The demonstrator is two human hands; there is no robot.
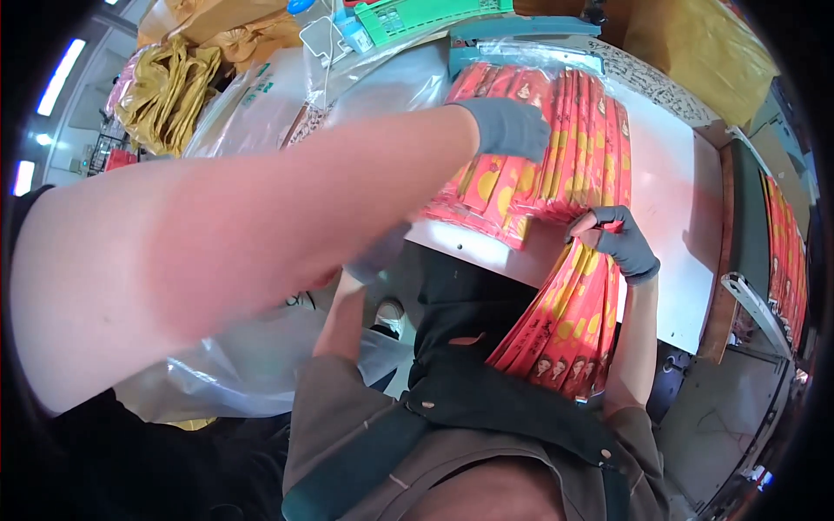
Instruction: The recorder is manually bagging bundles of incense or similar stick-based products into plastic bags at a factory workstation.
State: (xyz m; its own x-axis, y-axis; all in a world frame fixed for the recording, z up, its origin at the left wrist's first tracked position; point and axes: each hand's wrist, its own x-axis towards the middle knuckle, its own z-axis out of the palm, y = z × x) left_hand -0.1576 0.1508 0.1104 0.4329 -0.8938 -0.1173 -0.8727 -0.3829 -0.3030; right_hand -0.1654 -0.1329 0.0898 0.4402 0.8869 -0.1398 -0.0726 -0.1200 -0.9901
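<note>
My right hand [627,247], in a grey fingerless glove, is closed round the top ends of a fanned bunch of long red-and-yellow packets [565,317]. The bunch hangs down in front of my apron. My left hand [380,254], also gloved in grey, is lower left of the table edge. Another person's bare arm crosses in front of it and hides its fingers. That person's grey-gloved hand [512,128] rests over rows of similar packets [578,148] lying on the white table [673,204].
Clear plastic bags [391,87] lie at the far left of the table. Behind stands a green basket [426,16]. Gold plastic sacks [169,91] are heaped at the upper left. More red packets [784,260] stand at the far right, beside a metal frame [757,313].
</note>
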